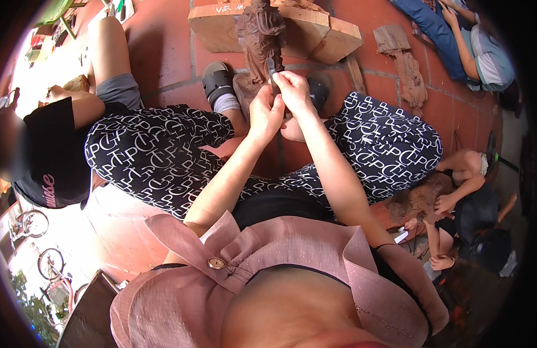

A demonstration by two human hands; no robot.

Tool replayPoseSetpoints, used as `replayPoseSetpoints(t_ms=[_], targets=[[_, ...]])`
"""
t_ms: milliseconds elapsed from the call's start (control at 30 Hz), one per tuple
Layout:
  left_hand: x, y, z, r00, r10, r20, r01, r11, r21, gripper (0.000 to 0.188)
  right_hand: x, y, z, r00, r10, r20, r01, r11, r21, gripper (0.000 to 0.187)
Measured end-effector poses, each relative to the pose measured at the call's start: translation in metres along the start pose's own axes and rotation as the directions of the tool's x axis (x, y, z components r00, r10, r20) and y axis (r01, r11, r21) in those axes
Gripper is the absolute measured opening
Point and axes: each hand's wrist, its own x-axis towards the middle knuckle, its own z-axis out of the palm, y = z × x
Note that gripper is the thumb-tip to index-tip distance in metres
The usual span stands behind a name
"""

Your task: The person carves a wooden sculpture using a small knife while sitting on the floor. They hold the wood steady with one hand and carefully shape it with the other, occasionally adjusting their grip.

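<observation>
A dark brown carved wooden figure (261, 43) stands in front of me, between my feet, with folds cut into its surface. My right hand (294, 93) is closed at its lower part, thumb and fingers pinching a narrow dark tool (272, 65) whose grey tip lies against the wood. What kind of tool it is cannot be made out. Just left of it, my left hand (266, 113) is closed near the figure's base, its thumb close to the right hand. Whatever the left fingers hold is hidden.
Behind the figure lies a thick pale wooden block (222, 29). Another carved wooden piece (409, 75) rests on the red tiles at right. One person (48, 139) sits close on my left; others work at upper right and lower right, the latter with a brown carving (425, 197).
</observation>
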Motion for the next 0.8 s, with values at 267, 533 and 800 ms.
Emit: replayPoseSetpoints(t_ms=[267, 533, 800], targets=[[-0.01, 0.013, -0.015, 0.985, -0.172, 0.03, 0.174, 0.983, -0.058, 0.017, -0.01, 0.0, -0.005, 0.996, 0.047, 0.077, -0.05, 0.998, 0.039, 0.019], [-0.005, -0.005, -0.016, 0.995, -0.077, -0.059, 0.08, 0.995, 0.053, 0.019, -0.006, 0.007, 0.003, 0.996, -0.051, 0.072, 0.056, 0.996, -0.069, 0.018], [0.006, -0.016, -0.009, 0.98, 0.161, -0.115, -0.135, 0.969, 0.208, 0.03, -0.003, -0.003, 0.003, 0.995, 0.029, 0.091, -0.035, 0.997, 0.071, 0.018]])
